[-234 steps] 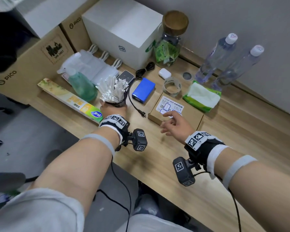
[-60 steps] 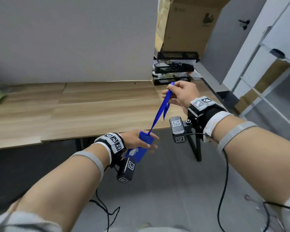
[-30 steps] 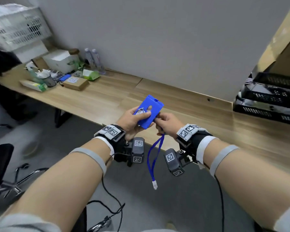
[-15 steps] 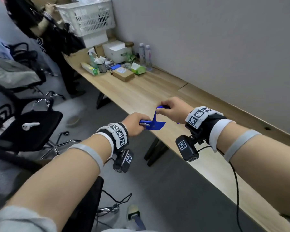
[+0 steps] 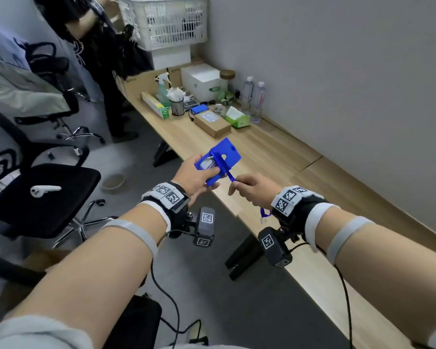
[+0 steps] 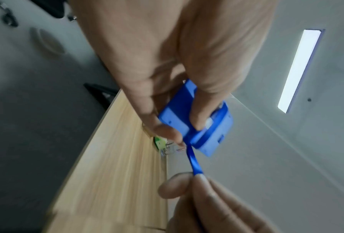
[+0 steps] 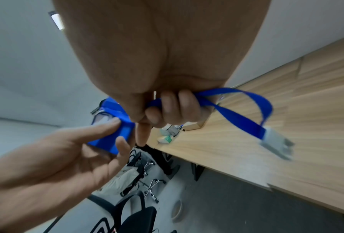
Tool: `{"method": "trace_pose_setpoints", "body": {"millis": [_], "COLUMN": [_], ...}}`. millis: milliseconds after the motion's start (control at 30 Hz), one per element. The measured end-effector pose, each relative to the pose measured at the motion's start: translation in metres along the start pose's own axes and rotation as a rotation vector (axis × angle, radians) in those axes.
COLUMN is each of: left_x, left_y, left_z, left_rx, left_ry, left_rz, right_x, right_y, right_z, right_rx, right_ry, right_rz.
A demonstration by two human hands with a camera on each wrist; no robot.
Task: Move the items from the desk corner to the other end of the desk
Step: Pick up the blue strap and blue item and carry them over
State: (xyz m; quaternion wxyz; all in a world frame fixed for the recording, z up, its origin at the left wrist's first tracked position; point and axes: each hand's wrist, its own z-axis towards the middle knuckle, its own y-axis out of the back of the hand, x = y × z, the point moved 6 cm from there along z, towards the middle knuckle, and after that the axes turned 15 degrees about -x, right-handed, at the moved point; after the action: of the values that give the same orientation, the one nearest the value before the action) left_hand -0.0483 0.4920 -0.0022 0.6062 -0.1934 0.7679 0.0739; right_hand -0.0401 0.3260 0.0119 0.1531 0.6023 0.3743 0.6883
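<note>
My left hand holds a blue card holder over the desk's front edge, thumb pressed on its face. Its blue lanyard strap runs round the holder and into my right hand, which grips it in curled fingers. The strap's loose end with a white clip hangs below that hand. The other items stand in the far desk corner: a brown carton, a green tissue pack, a blue battery pack, a black cup of white sticks, two water bottles.
The long wooden desk runs along the grey wall. White box, spray bottle and a white basket sit at the far end. A person in black stands there. Black office chairs fill the left floor; an earbud lies on one seat.
The view has swung from the desk's other end back toward the cluttered corner. The card holder has turned face-up in my left hand, and my right hand now pulls the strap taut lower down.
</note>
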Motion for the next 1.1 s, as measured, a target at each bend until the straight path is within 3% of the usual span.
{"method": "trace_pose_setpoints", "body": {"millis": [67, 133, 233, 300, 400, 500, 600, 667, 700, 867, 1100], "left_x": [-0.011, -0.023, -0.028, -0.027, -0.033, -0.038, -0.034, -0.031, -0.032, -0.04, -0.033], "left_y": [0.024, 0.04, 0.049, 0.051, 0.048, 0.046, 0.05, 0.05, 0.049, 0.044, 0.042], "left_z": [0.034, 0.062, 0.096, 0.116, 0.141, 0.164, 0.192, 0.213, 0.228, 0.306, 0.402], "left_rx": [-0.127, -0.158, -0.079, 0.007, 0.159, 0.312, 0.357, 0.326, 0.292, 0.114, -0.155], "left_ry": [-0.156, -0.339, -0.48, -0.496, -0.495, -0.402, -0.105, 0.115, 0.156, 0.187, 0.201], "left_rz": [0.265, 0.556, 0.839, 0.875, 0.83, 0.742, 0.364, 0.053, -0.028, -0.229, -0.25], "right_x": [0.016, 0.034, 0.055, 0.065, 0.069, 0.062, 0.046, 0.033, 0.026, 0.002, -0.019], "right_y": [-0.021, -0.031, -0.029, -0.023, -0.014, -0.013, -0.03, -0.046, -0.053, -0.079, -0.117], "right_z": [0.028, 0.056, 0.1, 0.127, 0.165, 0.199, 0.233, 0.255, 0.269, 0.344, 0.429], "right_rx": [0.052, 0.068, 0.012, -0.024, -0.042, 0.008, 0.147, 0.21, 0.214, 0.047, -0.11], "right_ry": [0.042, 0.098, 0.172, 0.208, 0.237, 0.197, 0.026, -0.093, -0.142, -0.29, -0.492], "right_rz": [-0.06, -0.111, -0.156, -0.183, -0.228, -0.155, 0.225, 0.472, 0.56, 0.832, 0.893]}}
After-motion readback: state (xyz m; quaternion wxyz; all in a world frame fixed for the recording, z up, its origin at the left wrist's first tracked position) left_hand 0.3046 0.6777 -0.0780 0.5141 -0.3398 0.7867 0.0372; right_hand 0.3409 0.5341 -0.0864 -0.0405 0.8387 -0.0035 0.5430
